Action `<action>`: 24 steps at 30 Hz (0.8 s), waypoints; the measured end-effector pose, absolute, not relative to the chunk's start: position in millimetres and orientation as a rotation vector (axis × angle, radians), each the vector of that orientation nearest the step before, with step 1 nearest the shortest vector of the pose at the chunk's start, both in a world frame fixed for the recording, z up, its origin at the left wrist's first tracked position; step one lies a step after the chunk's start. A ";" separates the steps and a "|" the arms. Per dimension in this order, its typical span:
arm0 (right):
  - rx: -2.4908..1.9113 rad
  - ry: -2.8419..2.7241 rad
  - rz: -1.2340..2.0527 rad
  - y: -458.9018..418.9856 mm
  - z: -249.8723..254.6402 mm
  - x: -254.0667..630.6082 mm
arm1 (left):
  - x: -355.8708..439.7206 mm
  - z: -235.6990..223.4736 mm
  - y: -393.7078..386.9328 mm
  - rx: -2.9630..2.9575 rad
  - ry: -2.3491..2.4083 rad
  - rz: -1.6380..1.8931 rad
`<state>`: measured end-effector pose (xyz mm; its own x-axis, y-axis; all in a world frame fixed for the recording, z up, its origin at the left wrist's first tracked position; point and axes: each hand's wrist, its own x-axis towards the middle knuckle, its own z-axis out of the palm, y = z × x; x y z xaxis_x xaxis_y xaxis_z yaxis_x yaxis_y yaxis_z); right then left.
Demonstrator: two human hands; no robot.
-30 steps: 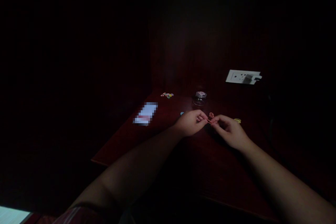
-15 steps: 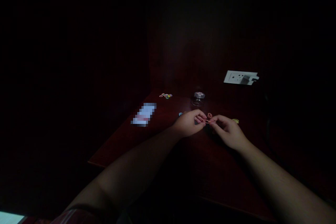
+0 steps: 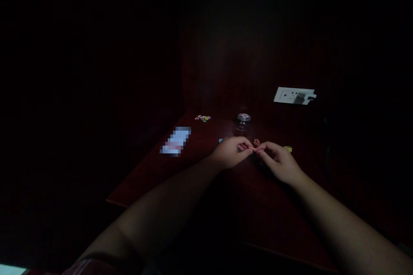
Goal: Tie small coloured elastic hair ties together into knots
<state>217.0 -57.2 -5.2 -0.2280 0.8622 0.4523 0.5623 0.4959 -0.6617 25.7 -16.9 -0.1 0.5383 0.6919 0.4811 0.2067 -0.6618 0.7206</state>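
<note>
Between the fingertips of both hands is a small orange hair tie [image 3: 254, 149], stretched narrow. My left hand [image 3: 232, 151] pinches its left end and my right hand [image 3: 280, 160] pinches the other. Just beyond the fingertips lie more orange hair ties [image 3: 257, 142] on the dark red table [image 3: 145, 180]. Yellow hair ties [image 3: 288, 149] rest behind my right hand, partly covered by it. A bit of a blue hair tie [image 3: 221, 140] shows past my left hand. Further back stands a clear round jar [image 3: 242, 123] with its lid on.
A pile of several mixed-colour hair ties [image 3: 203, 118] lies at the table's far left. A pixelated bright phone-like rectangle [image 3: 176, 141] is near the left edge. On the back wall is a white socket plate [image 3: 293, 96] with a plug in it. The surroundings are very dark.
The orange hair tie between my fingers has gone from an open loop to a narrower, flatter shape. Both hands stay in nearly the same place; the view has shifted slightly.
</note>
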 end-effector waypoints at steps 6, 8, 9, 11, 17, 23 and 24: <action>-1.190 -1.928 0.444 -59.5 -2.9 215.8 | 26.4 -0.7 -16.6 2.150 0.742 1.018; -1.200 -1.921 0.442 -60.0 -2.8 215.9 | 26.5 -0.3 -17.6 2.139 0.756 1.015; -1.206 -1.917 0.442 -60.1 -2.9 216.0 | 26.6 -0.2 -18.1 2.135 0.759 1.017; -1.209 -1.915 0.446 -59.6 -3.4 216.3 | 26.8 -0.2 -18.7 2.122 0.761 1.026; -1.205 -1.947 0.452 -56.6 -5.0 216.4 | 27.3 -1.9 -16.1 2.096 0.738 1.087; -1.136 -1.916 0.505 -55.4 -7.8 216.3 | 27.7 -4.8 -12.3 2.106 0.736 1.108; -1.121 -1.910 0.515 -55.2 -8.3 216.2 | 27.7 -4.8 -12.3 2.105 0.733 1.109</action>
<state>216.2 -55.2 -8.3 -0.2461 0.8547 0.4571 0.5088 0.5153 -0.6896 27.7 -12.3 -4.8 0.4881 0.7171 0.4975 0.1763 -0.6393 0.7485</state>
